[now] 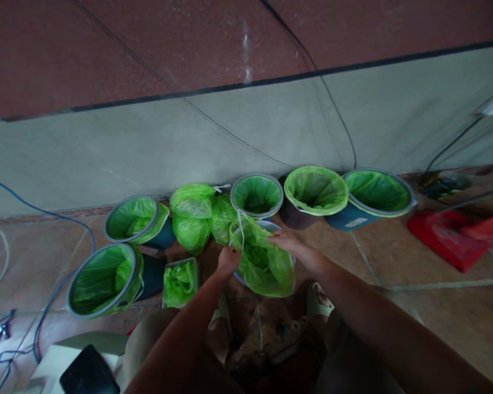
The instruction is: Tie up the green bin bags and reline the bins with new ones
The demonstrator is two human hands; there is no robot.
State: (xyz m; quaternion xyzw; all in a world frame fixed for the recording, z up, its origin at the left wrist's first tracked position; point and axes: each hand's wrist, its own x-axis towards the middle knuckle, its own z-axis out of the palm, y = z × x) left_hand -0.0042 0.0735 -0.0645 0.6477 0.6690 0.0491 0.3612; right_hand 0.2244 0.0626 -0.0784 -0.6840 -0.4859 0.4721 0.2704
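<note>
Both hands hold a green translucent garbage bag [271, 271] spread over a pale-rimmed bin [267, 225] on the floor in front of me. My left hand [229, 259] is closed on the bag's left edge, near its white drawstring [241, 224]. On the opposite side, my right hand [283, 241] has its fingers closed on the bag's upper right edge. Green plastic lies crumpled inside the opening. Most of the bin is hidden under the bag. Right behind it stands a grey-rimmed bin [257, 177] with a green liner.
Along the wall stand more lined bins: a dark one [302, 220] and a blue one [345, 219] at right, two blue ones [152, 276] at left. Filled green bags [192, 232] and a small basket [196, 273] sit left of my hands. A red dustpan [443, 235] lies right; cables cross the left floor.
</note>
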